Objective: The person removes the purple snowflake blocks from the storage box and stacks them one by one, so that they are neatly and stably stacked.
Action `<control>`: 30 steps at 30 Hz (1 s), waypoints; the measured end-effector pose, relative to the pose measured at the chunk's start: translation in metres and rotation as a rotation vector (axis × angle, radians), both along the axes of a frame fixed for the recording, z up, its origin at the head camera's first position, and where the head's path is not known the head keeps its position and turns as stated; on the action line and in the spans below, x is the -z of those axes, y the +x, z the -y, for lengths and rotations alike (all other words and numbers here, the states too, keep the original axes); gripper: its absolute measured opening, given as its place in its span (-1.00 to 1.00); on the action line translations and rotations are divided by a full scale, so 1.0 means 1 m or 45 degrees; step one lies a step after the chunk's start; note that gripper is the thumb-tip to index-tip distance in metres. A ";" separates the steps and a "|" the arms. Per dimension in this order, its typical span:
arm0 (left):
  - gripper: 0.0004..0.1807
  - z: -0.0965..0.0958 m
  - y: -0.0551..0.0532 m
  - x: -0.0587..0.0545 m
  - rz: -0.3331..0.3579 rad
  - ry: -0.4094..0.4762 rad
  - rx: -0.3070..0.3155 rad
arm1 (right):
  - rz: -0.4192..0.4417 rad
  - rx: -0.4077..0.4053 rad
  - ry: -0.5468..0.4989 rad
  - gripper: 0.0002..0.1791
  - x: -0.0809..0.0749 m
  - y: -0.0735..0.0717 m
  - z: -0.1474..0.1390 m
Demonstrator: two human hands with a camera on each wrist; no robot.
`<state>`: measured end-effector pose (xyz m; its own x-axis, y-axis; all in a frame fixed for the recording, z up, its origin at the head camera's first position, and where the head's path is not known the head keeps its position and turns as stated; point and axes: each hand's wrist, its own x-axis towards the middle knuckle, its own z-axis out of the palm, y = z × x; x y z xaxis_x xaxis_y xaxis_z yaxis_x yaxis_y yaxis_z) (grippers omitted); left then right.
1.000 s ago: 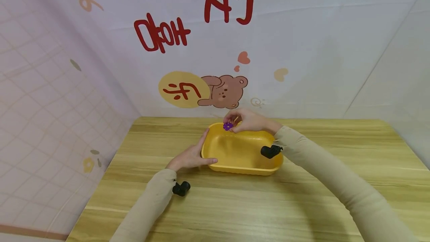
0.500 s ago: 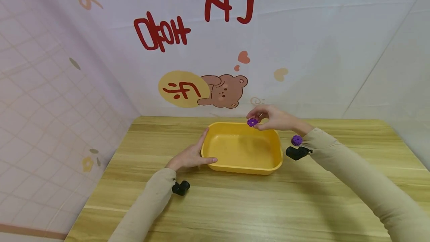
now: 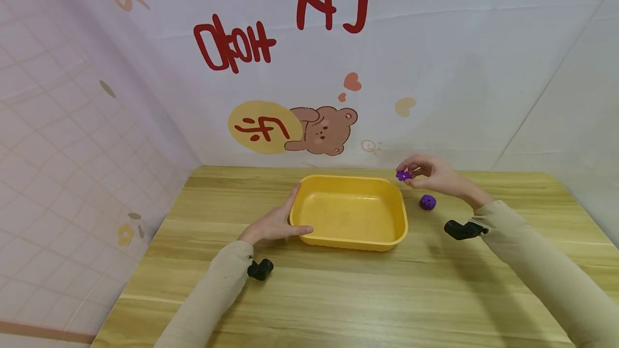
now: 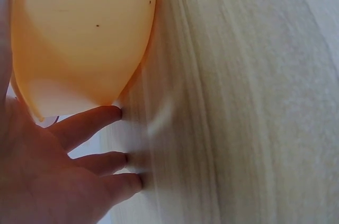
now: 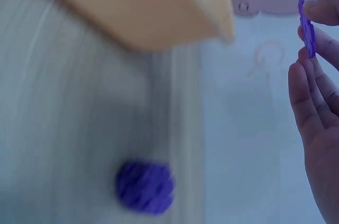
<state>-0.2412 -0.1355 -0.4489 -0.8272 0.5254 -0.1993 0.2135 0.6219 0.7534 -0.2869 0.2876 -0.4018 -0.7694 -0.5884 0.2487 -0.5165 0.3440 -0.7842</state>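
Observation:
A yellow plastic basin with rounded corners sits on the wooden table. My left hand rests against its left end, thumb over the rim. In the left wrist view the outspread fingers are fairly straight, with tips at the tabletop and the basin's side. Just beyond the basin's back right corner, my right hand pinches a purple notched disc by its edge, above the table. In the right wrist view that disc appears nearly edge-on. A short stack of purple notched discs lies below the hand.
The wooden table meets a white printed cloth backdrop at its far edge. Another patterned cloth hangs along the left side. Black wrist cameras sit at both sleeves.
My right hand has moved right with the pinched disc, from over the basin's back rim to beyond its right corner. The purple stack has come into sight. My left hand stays at the basin.

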 end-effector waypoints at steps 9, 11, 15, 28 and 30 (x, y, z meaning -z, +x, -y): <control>0.28 0.000 0.000 0.000 -0.001 -0.010 -0.008 | 0.123 0.124 0.010 -0.65 0.035 0.015 -0.040; 0.28 0.000 0.000 0.000 -0.003 -0.006 -0.005 | 0.154 0.148 -0.003 -0.63 0.043 0.019 -0.047; 0.29 0.000 -0.001 0.000 -0.006 0.005 0.002 | 0.171 0.180 -0.034 -0.62 0.058 0.024 -0.056; 0.29 0.000 -0.001 0.000 0.010 0.029 0.002 | 0.158 0.197 -0.041 -0.64 0.074 0.027 -0.063; 0.29 0.000 -0.001 0.000 0.011 0.019 -0.002 | 0.159 0.193 -0.036 -0.64 0.075 0.027 -0.063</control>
<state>-0.2418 -0.1351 -0.4492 -0.8265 0.5267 -0.1989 0.2056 0.6112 0.7643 -0.2597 0.3509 -0.4768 -0.8746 -0.4576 0.1604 -0.3584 0.3873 -0.8494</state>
